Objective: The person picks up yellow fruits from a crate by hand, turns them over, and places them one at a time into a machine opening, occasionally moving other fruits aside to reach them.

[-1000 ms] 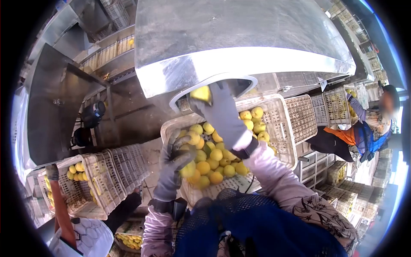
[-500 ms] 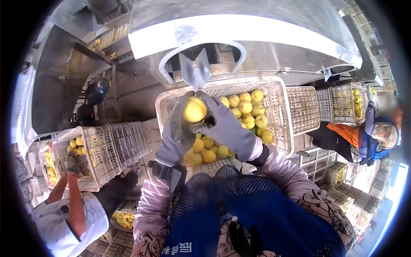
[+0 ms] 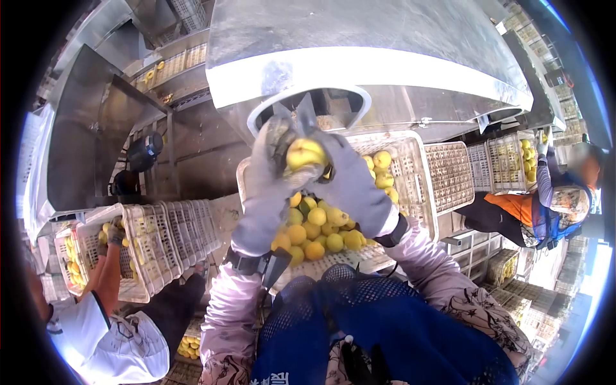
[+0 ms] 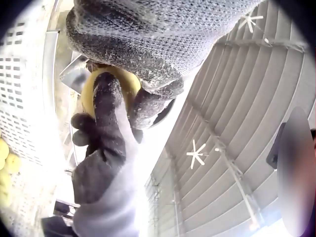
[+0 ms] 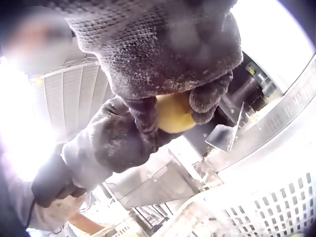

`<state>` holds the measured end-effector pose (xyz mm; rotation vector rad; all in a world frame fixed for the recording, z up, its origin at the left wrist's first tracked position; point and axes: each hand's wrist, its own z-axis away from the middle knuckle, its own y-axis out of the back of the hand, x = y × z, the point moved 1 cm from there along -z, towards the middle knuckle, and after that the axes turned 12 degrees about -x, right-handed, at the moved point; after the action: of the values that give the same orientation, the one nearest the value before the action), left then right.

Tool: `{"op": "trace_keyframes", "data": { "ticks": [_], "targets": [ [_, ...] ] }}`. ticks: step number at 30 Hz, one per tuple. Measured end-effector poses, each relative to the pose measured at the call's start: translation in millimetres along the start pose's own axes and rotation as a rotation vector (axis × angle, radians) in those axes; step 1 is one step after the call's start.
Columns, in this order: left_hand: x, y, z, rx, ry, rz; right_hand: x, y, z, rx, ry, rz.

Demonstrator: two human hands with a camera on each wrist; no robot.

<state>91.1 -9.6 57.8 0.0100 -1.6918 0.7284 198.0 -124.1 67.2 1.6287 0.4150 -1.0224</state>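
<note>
A yellow peach point(image 3: 305, 154) is held between both grey-gloved hands in front of the machine's opening. The left hand point(image 3: 264, 186) grips its left side, fingers curled around it. From the right, the right hand point(image 3: 350, 183) grips the same fruit, its fingers bent over it in the right wrist view. Just beyond the fruit stands a V-shaped metal blade point(image 3: 307, 115), partly hidden by the hands. Below them, a white plastic crate point(image 3: 410, 173) holds many yellow peaches point(image 3: 314, 232).
The steel machine point(image 3: 372, 32) fills the space ahead, with a white-rimmed opening point(image 3: 364, 96). Stacked crates point(image 3: 186, 234) stand at left, where another person point(image 3: 122, 340) reaches into one. A second person point(image 3: 552, 199) works at the right beside more crates point(image 3: 449, 176).
One second ago the right hand was at the opening with a yellow piece and the left over the crate. The hands then came together on a peach, now nearer the blade.
</note>
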Motion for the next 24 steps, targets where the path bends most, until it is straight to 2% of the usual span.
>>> {"op": "trace_keyframes", "data": {
  "ticks": [1,2,4,5,7,10,12,14,16,17,18,19,20,21,22,23,24],
  "targets": [
    [3.8,6.5,2.2,0.026,-0.045,0.003,9.9,-5.5,-9.1,0.124,-0.001,-0.054],
    [4.6,14.0,7.7,0.02,-0.046,0.007,22.1,-12.1,-19.0,0.128,-0.003,-0.049],
    [-0.2,30.2,24.6,0.081,0.076,0.129,43.4,-25.1,-37.6,0.347,0.004,0.301],
    [-10.8,39.6,34.3,0.071,0.078,0.128,45.8,-33.7,-44.0,0.35,-0.008,0.277],
    [-46.9,60.3,59.5,0.147,0.289,0.045,42.7,-44.8,-53.1,0.375,-0.051,0.273],
    [-77.1,67.3,89.4,0.221,0.407,0.196,31.7,-54.6,-70.7,0.413,-0.154,0.257],
    [-88.8,70.3,94.9,0.225,0.446,0.195,31.5,-51.6,-92.9,0.408,-0.343,0.28],
    [-95.0,65.6,89.1,0.227,0.49,0.2,26.9,-39.0,-107.5,0.414,-0.323,0.224],
    [-91.0,61.6,66.5,0.155,0.509,-0.079,19.7,-26.9,-103.7,0.274,-0.336,0.023],
    [-90.3,63.3,55.4,0.085,0.525,-0.298,32.4,-22.4,-96.2,0.22,-0.194,-0.278],
    [-100.8,68.1,45.7,0.085,0.463,-0.444,-1.1,3.8,-74.8,0.227,-0.191,-0.168],
    [-122.7,75.3,41.1,0.082,0.41,-0.584,-1.4,10.2,-52.0,0.204,-0.21,-0.163],
    [-148.1,87.5,37.9,0.109,0.433,-0.886,1.9,13.5,-29.5,0.181,-0.232,-0.159],
    [-148.2,83.3,28.3,0.129,0.516,-0.971,11.6,16.2,-6.3,0.168,-0.25,-0.164],
    [-157.5,84.8,22.6,0.125,0.536,-0.963,28.1,13.7,20.5,0.006,-0.353,-0.221],
    [-169.4,89.9,18.6,0.083,0.642,-1.042,48.3,8.7,42.2,-0.153,-0.455,-0.278],
    [-181.0,93.9,16.8,0.037,0.743,-1.123,79.7,-1.2,59.5,-0.155,-0.47,-0.283]
  ]
}}
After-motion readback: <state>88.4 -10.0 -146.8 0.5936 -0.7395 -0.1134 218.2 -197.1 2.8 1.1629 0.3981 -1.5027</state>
